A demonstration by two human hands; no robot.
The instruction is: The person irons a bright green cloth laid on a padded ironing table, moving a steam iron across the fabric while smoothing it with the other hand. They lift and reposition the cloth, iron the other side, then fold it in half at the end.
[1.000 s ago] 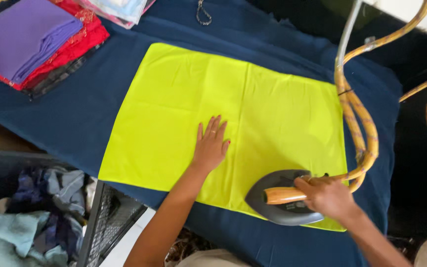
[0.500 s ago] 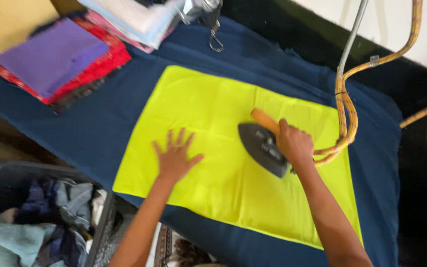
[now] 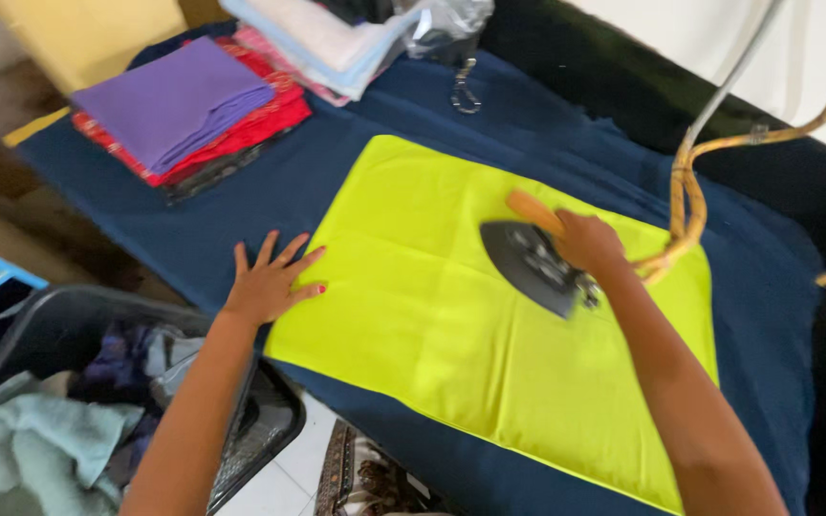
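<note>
A bright yellow-green cloth lies flat on a dark blue padded table. My right hand grips the wooden handle of a dark iron, which rests on the middle of the cloth. A braided cord runs from the iron up to the right. My left hand lies flat with fingers spread at the cloth's left edge, mostly on the blue cover.
Folded purple and red cloths are stacked at the table's far left, with pale folded cloths behind them. A dark basket of crumpled clothes stands on the floor at the lower left. A metal clip lies near the far edge.
My right hand has slid the iron from the cloth's near right corner up to its middle. My left hand has moved left, off the cloth's middle to its left edge.
</note>
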